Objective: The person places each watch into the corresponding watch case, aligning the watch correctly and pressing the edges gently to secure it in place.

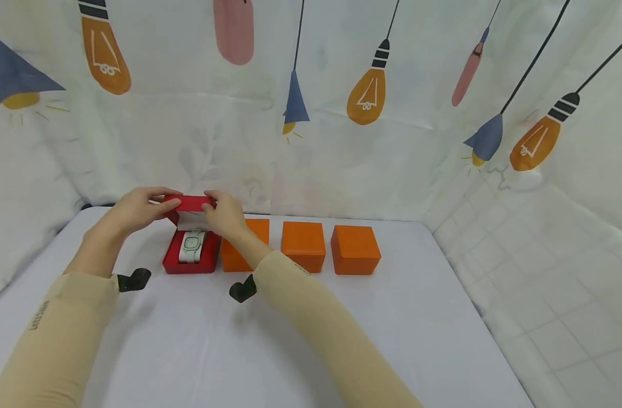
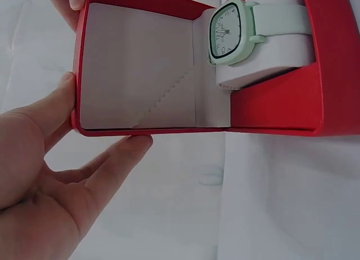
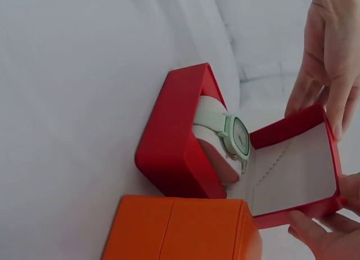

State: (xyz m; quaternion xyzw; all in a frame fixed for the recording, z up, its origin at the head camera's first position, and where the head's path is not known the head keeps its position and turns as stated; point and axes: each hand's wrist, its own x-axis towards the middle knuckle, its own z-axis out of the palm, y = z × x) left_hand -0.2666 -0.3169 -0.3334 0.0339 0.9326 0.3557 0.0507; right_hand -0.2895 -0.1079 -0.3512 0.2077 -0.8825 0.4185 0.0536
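A red watch box (image 1: 172, 265) stands on the table with its lid (image 1: 191, 202) raised. On a white cushion inside sits a pale green wristwatch (image 1: 192, 243), its square dial facing up out of the box. My left hand (image 1: 140, 209) holds the lid by its left end; in the left wrist view its thumb (image 2: 59, 102) lies on the lid's edge and a finger touches its side. The lid's right end is pinched by my right hand (image 1: 225, 215). In the right wrist view, that hand (image 3: 332, 237) shows only partly at the corner.
Right beside the red box is an orange box (image 1: 234, 259), partly covered by my right forearm. Two more orange boxes, one in the middle (image 1: 303, 246) and one farther right (image 1: 356, 250), continue the row. Behind the white table (image 1: 423, 328) hangs a patterned curtain (image 1: 321, 170).
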